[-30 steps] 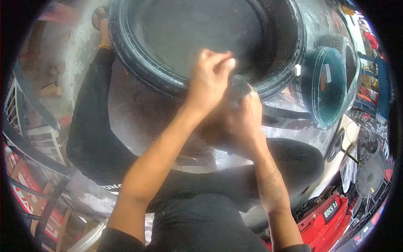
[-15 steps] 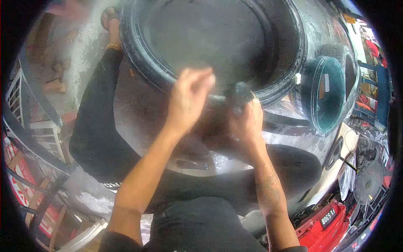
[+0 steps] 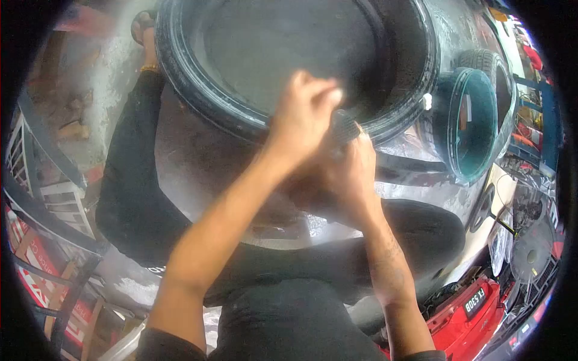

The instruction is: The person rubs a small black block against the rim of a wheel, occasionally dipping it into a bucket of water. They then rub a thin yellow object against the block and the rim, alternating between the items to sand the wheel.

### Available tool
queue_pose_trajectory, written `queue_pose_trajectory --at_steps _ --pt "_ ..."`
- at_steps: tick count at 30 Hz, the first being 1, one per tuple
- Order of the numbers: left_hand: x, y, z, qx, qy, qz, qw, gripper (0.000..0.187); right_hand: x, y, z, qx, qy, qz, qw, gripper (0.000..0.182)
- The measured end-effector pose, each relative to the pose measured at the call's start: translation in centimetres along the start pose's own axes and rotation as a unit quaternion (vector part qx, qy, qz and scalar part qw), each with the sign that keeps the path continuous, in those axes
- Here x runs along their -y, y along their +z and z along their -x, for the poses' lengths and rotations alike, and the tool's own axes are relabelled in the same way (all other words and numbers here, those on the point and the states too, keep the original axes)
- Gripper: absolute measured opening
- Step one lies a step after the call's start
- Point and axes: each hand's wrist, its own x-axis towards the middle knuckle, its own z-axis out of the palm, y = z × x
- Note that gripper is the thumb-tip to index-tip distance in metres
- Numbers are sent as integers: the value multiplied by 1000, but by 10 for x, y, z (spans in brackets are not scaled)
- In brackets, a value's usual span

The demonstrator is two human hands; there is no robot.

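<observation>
A large black tire (image 3: 198, 99) lies in front of me, its near rim just beyond my hands. My right hand (image 3: 355, 165) is closed around a dark object with a rounded, textured end (image 3: 344, 126) that sticks up past the fingers, close to the tire's near edge. Beside that end, my left hand (image 3: 301, 120) hovers over the tire's near rim, thumb and fingers pinched together and slightly blurred. What the pinch holds, if anything, I cannot tell.
A teal-lined ring (image 3: 451, 132) and another tire (image 3: 481, 75) stand to the right. A black metal frame (image 3: 54, 144) is at the left. Lower right are a fan (image 3: 531, 257) and a red car panel with a number plate (image 3: 474, 302). My legs (image 3: 129, 174) flank the work.
My left hand has moved right and slightly up, close to the dark object's textured end. My right hand keeps its grip in nearly the same place. The view has shifted a little.
</observation>
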Motion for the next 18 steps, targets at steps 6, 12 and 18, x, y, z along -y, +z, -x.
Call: queue_pose_trajectory --at_steps 6,12,18 --pt "5 -25 4 -30 -12 28 999 33 2 -7 -5 40 5 -14 999 71" --pt "-13 -10 22 -15 10 -11 1000 28 -2 6 5 -41 -44 9 998 64" --pt "-23 -26 39 18 -35 18 999 30 6 -10 -12 66 30 -27 997 61"
